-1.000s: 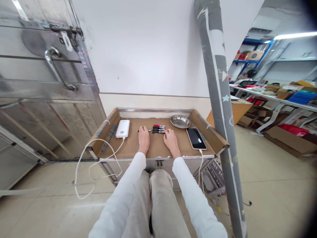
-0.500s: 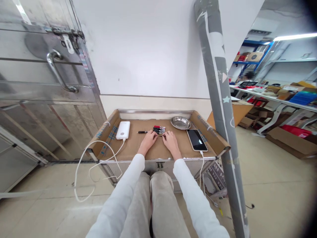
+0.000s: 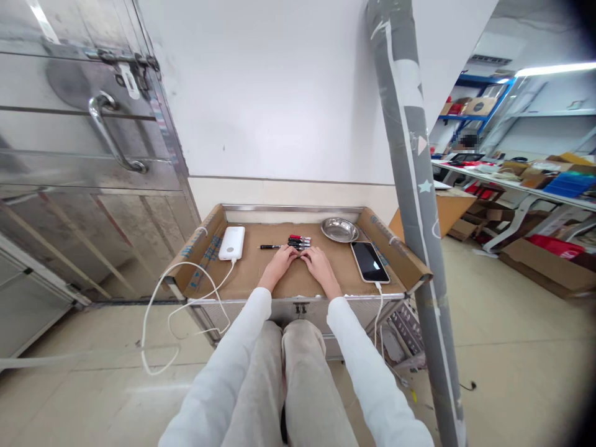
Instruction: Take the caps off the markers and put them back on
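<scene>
My left hand (image 3: 281, 262) and my right hand (image 3: 317, 262) meet fingertip to fingertip over the cardboard-lined tabletop (image 3: 251, 279). Both have their fingers curled into a pinch. Whatever is between them is too small and too covered to make out. Just beyond the fingertips lies a row of several pens (image 3: 298, 242), the farthest one red and the others dark. A black pen (image 3: 269, 247) lies crosswise to the left, its right end close to my left hand.
A white power bank (image 3: 231, 243) with a cable (image 3: 179, 267) lies at left. To the right are a round metal dish (image 3: 339, 230) and a phone (image 3: 370, 262) plugged into a cable. A tall grey wrapped roll (image 3: 414, 155) leans beside the table.
My hands have come together; the gap between their fingertips has closed, the right hand shifting slightly left. The pens, dish, phone and power bank have stayed put.
</scene>
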`<state>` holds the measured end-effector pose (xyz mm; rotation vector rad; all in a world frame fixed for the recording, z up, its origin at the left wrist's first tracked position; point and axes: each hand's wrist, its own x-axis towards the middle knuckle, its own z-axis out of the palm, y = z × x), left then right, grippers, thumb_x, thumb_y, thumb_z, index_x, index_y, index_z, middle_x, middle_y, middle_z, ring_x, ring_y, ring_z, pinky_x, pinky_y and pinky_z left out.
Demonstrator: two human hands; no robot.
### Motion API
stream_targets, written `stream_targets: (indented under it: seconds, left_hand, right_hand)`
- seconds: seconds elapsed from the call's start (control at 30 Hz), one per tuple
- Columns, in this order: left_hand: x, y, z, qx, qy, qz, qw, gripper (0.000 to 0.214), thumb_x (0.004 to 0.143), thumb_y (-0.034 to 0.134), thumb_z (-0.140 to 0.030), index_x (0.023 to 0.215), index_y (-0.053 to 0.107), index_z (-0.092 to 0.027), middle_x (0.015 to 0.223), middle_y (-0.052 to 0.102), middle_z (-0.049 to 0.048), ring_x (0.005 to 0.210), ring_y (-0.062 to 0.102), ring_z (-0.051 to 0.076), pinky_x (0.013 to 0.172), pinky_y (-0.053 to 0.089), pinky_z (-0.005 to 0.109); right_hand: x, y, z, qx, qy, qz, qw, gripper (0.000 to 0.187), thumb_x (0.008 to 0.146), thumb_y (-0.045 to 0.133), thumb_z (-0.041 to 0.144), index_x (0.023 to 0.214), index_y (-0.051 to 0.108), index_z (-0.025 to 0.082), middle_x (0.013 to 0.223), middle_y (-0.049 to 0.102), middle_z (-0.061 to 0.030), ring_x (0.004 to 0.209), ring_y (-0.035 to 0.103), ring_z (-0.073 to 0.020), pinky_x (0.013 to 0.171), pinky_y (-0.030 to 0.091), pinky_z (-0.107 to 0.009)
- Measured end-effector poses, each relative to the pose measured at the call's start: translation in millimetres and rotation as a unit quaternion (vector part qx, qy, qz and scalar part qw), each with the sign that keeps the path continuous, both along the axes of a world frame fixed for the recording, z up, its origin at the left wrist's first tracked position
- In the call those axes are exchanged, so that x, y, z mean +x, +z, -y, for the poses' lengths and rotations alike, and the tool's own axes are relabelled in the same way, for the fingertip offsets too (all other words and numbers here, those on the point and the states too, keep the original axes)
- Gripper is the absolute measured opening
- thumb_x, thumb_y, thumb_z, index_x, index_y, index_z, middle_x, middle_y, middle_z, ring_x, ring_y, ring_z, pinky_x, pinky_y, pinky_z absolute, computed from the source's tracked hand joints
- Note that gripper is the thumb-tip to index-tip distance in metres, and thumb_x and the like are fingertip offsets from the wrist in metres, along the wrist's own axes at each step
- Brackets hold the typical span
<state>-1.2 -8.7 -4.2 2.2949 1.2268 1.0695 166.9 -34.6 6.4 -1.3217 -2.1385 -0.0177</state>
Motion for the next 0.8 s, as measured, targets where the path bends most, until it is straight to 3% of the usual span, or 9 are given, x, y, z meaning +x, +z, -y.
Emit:
stream_targets:
  seconds: [0.2,0.33,0.6,0.8]
  left_hand:
    - [1,2.2,3,0.017,0.017,0.003,1.000,0.015,0.090,0.045,-0.014,0.096,0.058,-0.018,0.096,0.056,0.0057,0.089,0.057,0.017,0.090,0.047,0.035]
    - [1,6.2,8,0.038,0.017,-0.001,0.999,0.024,0.093,0.039,-0.018,0.111,0.055,-0.019,0.104,0.053,0.0071,0.093,0.058,0.017,0.093,0.046,0.035]
    - [2,12.2,12,0.045,-0.024,0.014,0.999,0.017,0.093,0.043,-0.022,0.101,0.058,-0.020,0.101,0.063,0.0046,0.096,0.060,0.017,0.089,0.046,0.032]
    - [3,15.5,16,0.030,0.006,0.016,0.999,0.017,0.092,0.044,-0.021,0.103,0.057,-0.022,0.102,0.066,0.0036,0.094,0.062,0.017,0.087,0.047,0.030]
  right_hand:
    - [-1,0.2,0,0.004,-0.070,0.022,0.997,0.019,0.092,0.042,0.018,0.093,0.061,0.018,0.094,0.064,-0.0085,0.091,0.052,-0.0230,0.082,0.037,-0.033]
    - [-1,-1.6,-1,0.008,-0.058,0.019,0.998,0.019,0.092,0.042,0.016,0.094,0.061,0.018,0.094,0.064,-0.0082,0.090,0.052,-0.0226,0.082,0.037,-0.032]
    - [0,-1.9,-2,0.020,-0.021,-0.022,0.999,0.021,0.093,0.039,0.016,0.095,0.060,0.018,0.095,0.064,-0.0083,0.090,0.053,-0.0224,0.084,0.039,-0.033]
    - [1,0.1,-2,0.051,-0.029,-0.056,0.997,0.023,0.093,0.036,0.016,0.094,0.059,0.017,0.093,0.064,-0.0094,0.087,0.053,-0.0234,0.082,0.040,-0.035]
